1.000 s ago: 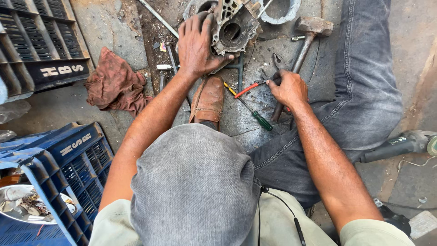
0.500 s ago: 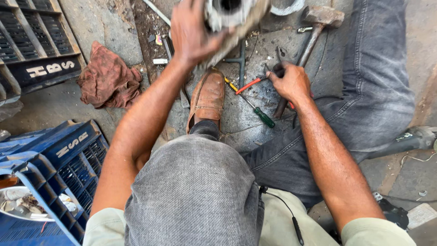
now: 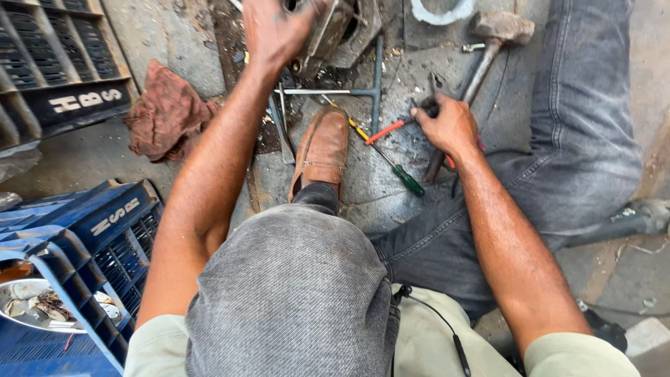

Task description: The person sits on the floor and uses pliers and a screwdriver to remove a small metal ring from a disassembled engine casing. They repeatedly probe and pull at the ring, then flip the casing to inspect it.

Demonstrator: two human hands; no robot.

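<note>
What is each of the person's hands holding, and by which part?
The left hand grips the grey metal engine casing by its left edge. The right hand closes on red-handled pliers at the handles; the exact grip is partly hidden.

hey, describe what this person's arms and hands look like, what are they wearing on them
Both hands, the left hand and the right hand, are bare: no gloves, rings or watch visible. The forearms are bare too. Short pale green sleeves end above the elbows. A thin black cable runs across the shirt front.
</note>
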